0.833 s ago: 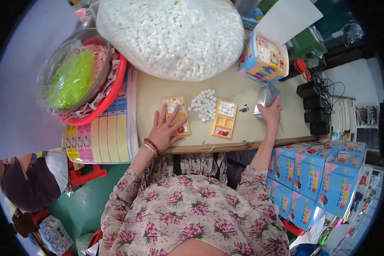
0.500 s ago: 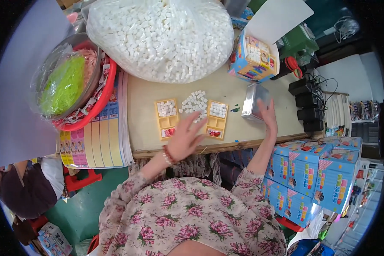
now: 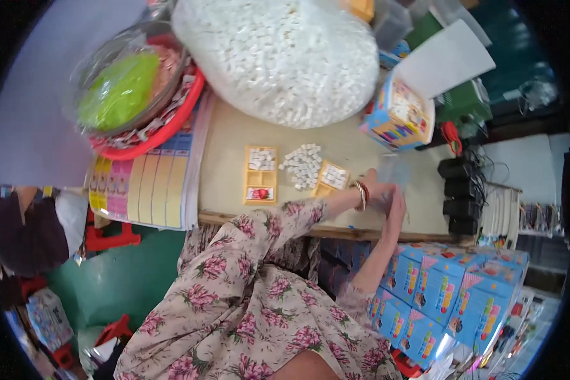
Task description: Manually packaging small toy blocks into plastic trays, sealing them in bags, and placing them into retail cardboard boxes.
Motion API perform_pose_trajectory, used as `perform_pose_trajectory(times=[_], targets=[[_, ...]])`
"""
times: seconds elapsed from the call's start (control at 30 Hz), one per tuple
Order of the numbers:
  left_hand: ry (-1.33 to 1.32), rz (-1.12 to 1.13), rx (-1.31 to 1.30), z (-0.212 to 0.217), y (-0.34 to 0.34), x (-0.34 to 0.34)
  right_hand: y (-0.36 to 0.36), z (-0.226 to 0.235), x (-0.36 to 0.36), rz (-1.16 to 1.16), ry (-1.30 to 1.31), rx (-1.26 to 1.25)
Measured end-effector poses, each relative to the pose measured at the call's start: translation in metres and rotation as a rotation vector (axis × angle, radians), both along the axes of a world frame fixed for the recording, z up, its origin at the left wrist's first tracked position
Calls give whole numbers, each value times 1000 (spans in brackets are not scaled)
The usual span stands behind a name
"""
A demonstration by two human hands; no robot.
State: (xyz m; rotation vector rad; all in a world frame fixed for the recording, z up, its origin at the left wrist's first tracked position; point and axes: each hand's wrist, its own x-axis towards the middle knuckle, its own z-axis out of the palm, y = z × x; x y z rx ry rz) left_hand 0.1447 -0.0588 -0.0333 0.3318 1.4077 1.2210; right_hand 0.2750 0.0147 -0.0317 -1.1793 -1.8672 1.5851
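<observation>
My left hand point(image 3: 377, 191) reaches across to the right, and its blurred fingers are partly hidden. My right hand point(image 3: 394, 201) meets it, fingers bent and pressed together; what they hold, if anything, is hidden. Both are at the near side of a clear plastic box point(image 3: 396, 167), smeared by motion. A yellow compartment tray point(image 3: 251, 180) holds white cube-like pieces at its far end and a red-and-white packet at its near end. Another yellow tray point(image 3: 323, 189), tilted, has white pieces too; my left forearm hides its near end. Loose white pieces point(image 3: 303, 166) lie between the trays.
Behind stands a big clear bag of white pieces point(image 3: 285, 69). At left, a red basin point(image 3: 193, 95) and a bowl with a green bag point(image 3: 123, 88) sit near printed sheets point(image 3: 139, 196). A blue carton point(image 3: 399, 120) stands back right; stacked blue boxes point(image 3: 443, 291) fill the lower right.
My left hand has moved right from over the trays to beside my right hand. My right hand's fingers, spread before, are now bent. The right tray has turned askew.
</observation>
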Motion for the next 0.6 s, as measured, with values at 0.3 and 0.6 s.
perform_pose_trajectory(times=[0.3, 0.6], targets=[[86, 530, 438, 63, -218, -22, -151, 57, -48, 51, 519, -280], [401, 939, 40, 10, -373, -45, -232, 25, -107, 1113, 79, 1033]])
